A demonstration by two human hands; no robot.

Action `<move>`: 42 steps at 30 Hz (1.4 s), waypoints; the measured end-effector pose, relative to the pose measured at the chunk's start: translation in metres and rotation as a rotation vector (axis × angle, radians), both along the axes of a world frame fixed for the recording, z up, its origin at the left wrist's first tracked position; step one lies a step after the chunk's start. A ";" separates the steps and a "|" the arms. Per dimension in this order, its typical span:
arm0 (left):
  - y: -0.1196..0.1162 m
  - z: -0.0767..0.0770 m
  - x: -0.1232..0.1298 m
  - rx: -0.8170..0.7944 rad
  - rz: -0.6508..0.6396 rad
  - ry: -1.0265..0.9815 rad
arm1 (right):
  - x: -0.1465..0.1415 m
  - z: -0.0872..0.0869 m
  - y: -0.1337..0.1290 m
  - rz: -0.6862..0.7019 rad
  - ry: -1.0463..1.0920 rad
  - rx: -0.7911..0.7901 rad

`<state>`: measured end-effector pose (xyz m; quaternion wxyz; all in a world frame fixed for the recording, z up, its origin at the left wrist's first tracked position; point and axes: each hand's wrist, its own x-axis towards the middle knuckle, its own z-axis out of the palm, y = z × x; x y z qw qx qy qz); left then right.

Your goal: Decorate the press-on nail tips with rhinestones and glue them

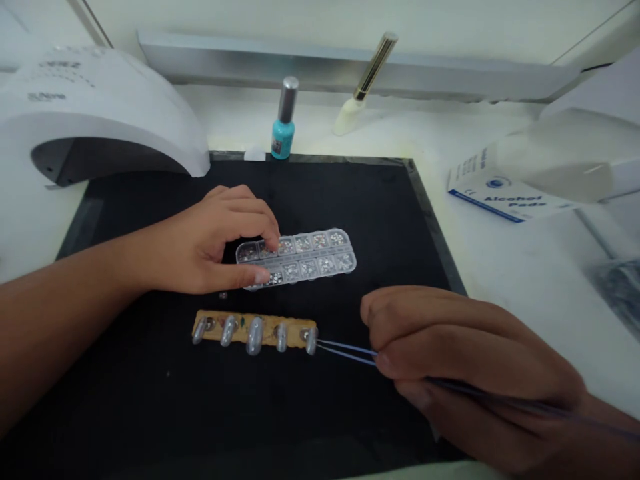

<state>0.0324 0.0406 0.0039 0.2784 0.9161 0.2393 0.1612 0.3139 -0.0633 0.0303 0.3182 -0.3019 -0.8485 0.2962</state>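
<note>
Tweezers, pinched in the nearer right hand, are pointing toward nine o'clock at the display strip's end nail tip; the left hand is gripping the rhinestone case, one o'clock from the strip.

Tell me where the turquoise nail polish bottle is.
In the head view, the turquoise nail polish bottle stands at the black mat's far edge, right of the white nail lamp.
</note>
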 end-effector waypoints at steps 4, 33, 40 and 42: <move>0.000 0.001 -0.001 -0.003 0.002 0.003 | 0.001 0.001 -0.002 -0.007 0.000 0.025; 0.000 0.000 0.000 0.013 -0.004 -0.001 | 0.001 -0.001 -0.004 -0.056 -0.003 0.008; 0.000 -0.001 -0.001 0.013 -0.006 -0.005 | 0.001 0.000 -0.005 -0.044 -0.002 0.027; 0.000 0.000 -0.001 0.019 -0.003 -0.011 | 0.000 -0.001 -0.002 -0.045 0.015 0.026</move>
